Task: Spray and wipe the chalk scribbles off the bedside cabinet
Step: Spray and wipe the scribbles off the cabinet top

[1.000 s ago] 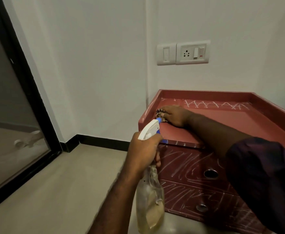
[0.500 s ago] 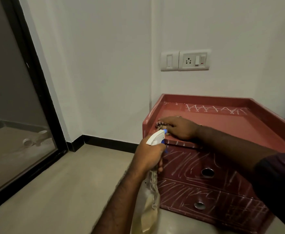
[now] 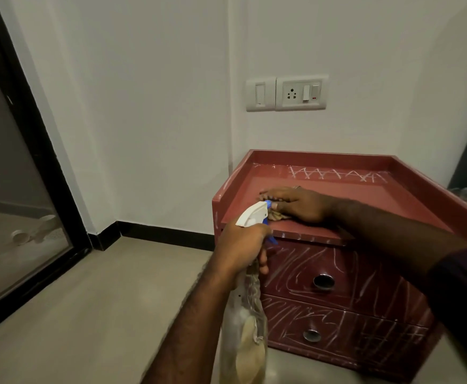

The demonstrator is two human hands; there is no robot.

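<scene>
Wiping the top of the bedside cabinet (image 3: pixel 323 156). The right hand (image 3: pixel 300 203) lies flat with fingers extended, pressing a cloth (image 3: pixel 278 216) onto the front-left part of the top. The left hand (image 3: pixel 240 245) is wrapped round the spray bottle (image 3: pixel 244 328) in front of the upper drawer (image 3: pixel 296 268). A chalk zigzag (image 3: pixel 334 173) runs left to right along the back rim, just beyond the right hand, which is the nearer hand.

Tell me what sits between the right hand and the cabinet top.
A crumpled cloth, pressed under the right hand onto the cabinet top, in the head view.
</scene>
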